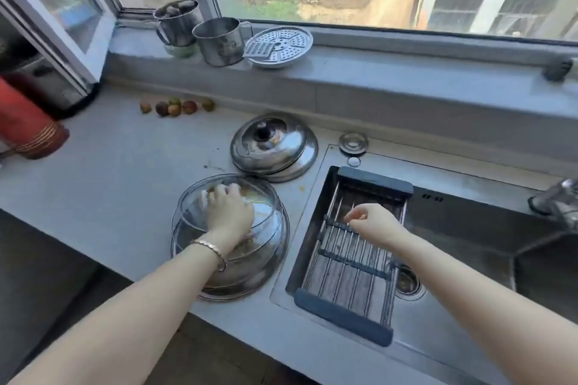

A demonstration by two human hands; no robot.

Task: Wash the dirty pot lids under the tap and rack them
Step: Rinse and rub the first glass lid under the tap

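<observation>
The left hand lies on top of a glass lid, with its fingers curled down over the middle of it. The knob is hidden under the hand, so I cannot tell how exactly it is gripped. This glass lid is the top one of a pile of dirty lids that stands on the grey surface, just beside the left edge of the sink, and it sits a little tilted on the steel lids under it. Yellow-brown dirt is on the glass.

A second pile of steel lids with a black knob stands behind the first one, touching it or almost touching it.

The right hand hangs above the dish rack, which lies across the left part of the sink. Its fingers are loosely curled, with the thumb close to the forefinger, and it holds nothing. The tap is at the right edge, blurred.

Some small fruits lie at the back of the surface, and steel mugs stand on the window sill.
</observation>
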